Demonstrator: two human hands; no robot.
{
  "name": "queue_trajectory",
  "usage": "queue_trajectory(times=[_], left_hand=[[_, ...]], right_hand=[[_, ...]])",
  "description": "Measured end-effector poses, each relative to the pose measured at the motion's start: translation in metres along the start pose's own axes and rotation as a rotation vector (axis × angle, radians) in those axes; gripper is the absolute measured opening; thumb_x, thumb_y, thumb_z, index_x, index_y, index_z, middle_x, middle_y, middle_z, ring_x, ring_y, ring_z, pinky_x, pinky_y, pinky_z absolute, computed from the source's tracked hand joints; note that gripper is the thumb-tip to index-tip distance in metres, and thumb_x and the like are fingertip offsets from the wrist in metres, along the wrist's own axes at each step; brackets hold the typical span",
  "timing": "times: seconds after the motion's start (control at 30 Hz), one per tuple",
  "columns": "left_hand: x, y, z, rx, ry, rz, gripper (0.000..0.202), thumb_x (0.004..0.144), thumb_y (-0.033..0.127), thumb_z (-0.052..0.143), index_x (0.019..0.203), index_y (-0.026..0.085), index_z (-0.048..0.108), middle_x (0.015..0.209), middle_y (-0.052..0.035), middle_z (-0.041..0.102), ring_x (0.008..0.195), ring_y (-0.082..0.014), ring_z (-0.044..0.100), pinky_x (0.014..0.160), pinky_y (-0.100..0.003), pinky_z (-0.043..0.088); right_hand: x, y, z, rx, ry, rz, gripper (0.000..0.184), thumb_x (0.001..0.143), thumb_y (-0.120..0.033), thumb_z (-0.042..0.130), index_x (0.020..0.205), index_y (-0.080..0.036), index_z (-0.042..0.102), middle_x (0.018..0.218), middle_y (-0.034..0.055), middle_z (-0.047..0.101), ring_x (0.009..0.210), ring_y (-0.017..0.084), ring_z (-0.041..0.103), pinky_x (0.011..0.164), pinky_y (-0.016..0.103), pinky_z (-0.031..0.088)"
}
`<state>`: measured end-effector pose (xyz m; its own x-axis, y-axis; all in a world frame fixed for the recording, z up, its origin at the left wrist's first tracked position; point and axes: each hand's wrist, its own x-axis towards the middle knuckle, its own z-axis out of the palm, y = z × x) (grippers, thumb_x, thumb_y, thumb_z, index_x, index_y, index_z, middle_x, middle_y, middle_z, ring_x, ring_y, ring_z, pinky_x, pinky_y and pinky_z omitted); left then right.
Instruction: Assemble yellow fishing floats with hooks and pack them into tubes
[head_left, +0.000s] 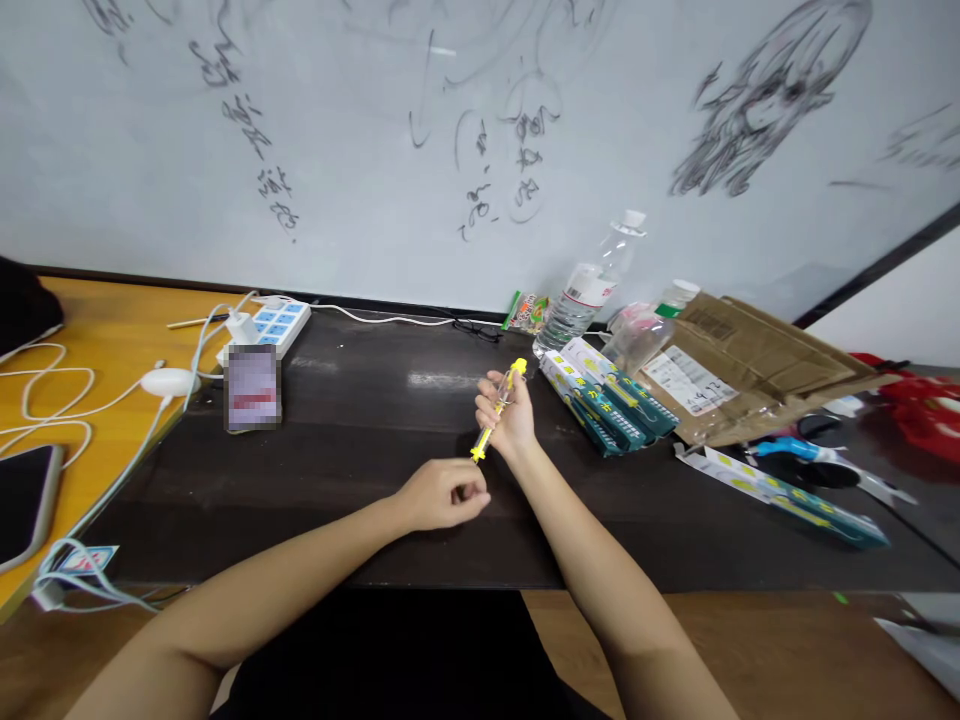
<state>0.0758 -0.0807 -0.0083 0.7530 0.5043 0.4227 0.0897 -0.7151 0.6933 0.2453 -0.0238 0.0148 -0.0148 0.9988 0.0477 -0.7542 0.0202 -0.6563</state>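
Observation:
My right hand [511,415] is closed around a slim, clear tube with yellow ends [487,432], somewhat like a syringe. The tube is tilted, its upper yellow end above my fingers and its lower yellow end pointing down toward my left hand. My left hand [448,494] is curled just below that lower end, close to the dark table's front. Its thumb and fingers are drawn together, and what they hold, if anything, is hidden. Whether the tube touches my left hand I cannot tell.
Teal-and-white boxes [611,400] lie right of my hands, with a water bottle [581,298] and cardboard parcel [757,365] behind. Another slim box [795,495] and blue-handled scissors [806,450] are farther right. Left are a power strip [289,325], a blurred-out object [253,388] and white cables [135,478].

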Motion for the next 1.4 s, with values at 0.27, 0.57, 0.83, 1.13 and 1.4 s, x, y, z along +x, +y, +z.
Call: queue_trajectory(times=[0.27,0.57,0.83,1.13,1.4], left_hand=[[0.006,-0.014,-0.02,0.338,0.381,-0.338,0.038,0.085,0.038,0.053,0.118,0.02,0.046,0.116,-0.0099,0.055,0.106,-0.023,0.056,0.091,-0.04,0.047],[0.01,-0.024,-0.025,0.25,0.249,-0.295,0.055,0.09,0.02,0.037,0.143,0.02,0.021,0.135,-0.0128,0.05,0.113,-0.0233,0.057,0.089,-0.036,0.048],[0.008,-0.016,-0.037,0.338,0.315,-0.464,0.052,0.085,0.039,0.05,0.133,0.027,0.038,0.082,0.0003,0.065,0.07,-0.0183,0.062,0.065,-0.028,0.045],[0.007,-0.016,-0.041,0.41,0.281,-0.452,0.041,0.089,0.052,0.039,0.119,0.026,0.051,0.086,-0.0009,0.068,0.075,-0.0189,0.064,0.063,-0.025,0.041],[0.006,-0.023,-0.042,0.377,0.436,-0.453,0.029,0.083,0.043,0.054,0.106,0.025,0.055,0.079,0.0009,0.067,0.067,-0.0165,0.064,0.059,-0.023,0.04]], right_hand=[[-0.006,0.027,0.016,-0.438,0.101,-0.231,0.039,0.087,-0.058,0.037,0.075,-0.023,0.046,0.077,0.0021,0.059,0.077,0.016,0.059,0.077,0.032,0.049],[-0.021,0.048,0.016,-1.176,-0.05,-0.362,0.048,0.089,-0.053,0.035,0.124,-0.022,0.046,0.13,0.0117,0.05,0.123,0.023,0.045,0.105,0.044,0.032],[-0.098,-0.069,-0.048,-1.631,0.444,-0.878,0.031,0.085,-0.038,0.048,0.107,-0.017,0.053,0.105,0.0126,0.058,0.1,0.026,0.055,0.088,0.044,0.043],[-0.175,-0.231,-0.241,-2.387,0.761,-0.45,0.057,0.076,-0.068,0.036,0.092,-0.018,0.06,0.079,0.018,0.06,0.079,0.04,0.059,0.067,0.053,0.04],[-0.185,-0.194,-0.141,-2.634,0.798,-0.275,0.045,0.09,-0.052,0.033,0.099,-0.019,0.062,0.086,0.0215,0.06,0.053,0.024,0.056,0.045,0.035,0.028]])
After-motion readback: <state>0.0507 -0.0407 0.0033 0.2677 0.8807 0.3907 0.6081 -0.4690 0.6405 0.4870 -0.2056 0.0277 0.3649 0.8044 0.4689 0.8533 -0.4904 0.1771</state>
